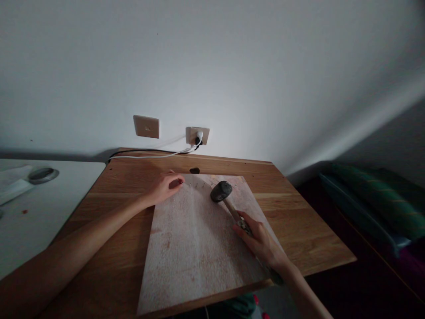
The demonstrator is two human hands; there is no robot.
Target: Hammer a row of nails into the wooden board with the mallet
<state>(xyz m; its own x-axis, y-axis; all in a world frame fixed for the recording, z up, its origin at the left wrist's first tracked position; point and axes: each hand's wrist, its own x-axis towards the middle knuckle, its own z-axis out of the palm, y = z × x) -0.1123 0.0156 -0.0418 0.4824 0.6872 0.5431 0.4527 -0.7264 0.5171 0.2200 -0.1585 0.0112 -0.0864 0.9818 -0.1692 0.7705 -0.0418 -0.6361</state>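
A black-headed mallet (221, 191) is in my right hand (260, 239), whose fingers wrap round its patterned grip. The mallet head hovers over or rests on the pale board (189, 239); I cannot tell which. Thin nails (203, 185) stand in a row near the board's far edge, left of the mallet head. At the board's far left corner is my left hand (166, 187), thumb and fingertips pinched together. Anything between those fingertips is too small to make out.
Beneath the board is a wooden table (299, 230) against the wall. Cables (149, 155) run from a wall socket (203, 135) along its back edge. On the left, a white table (29, 235) bears a roll of tape (43, 175). Green cushions (381, 195) lie at the right.
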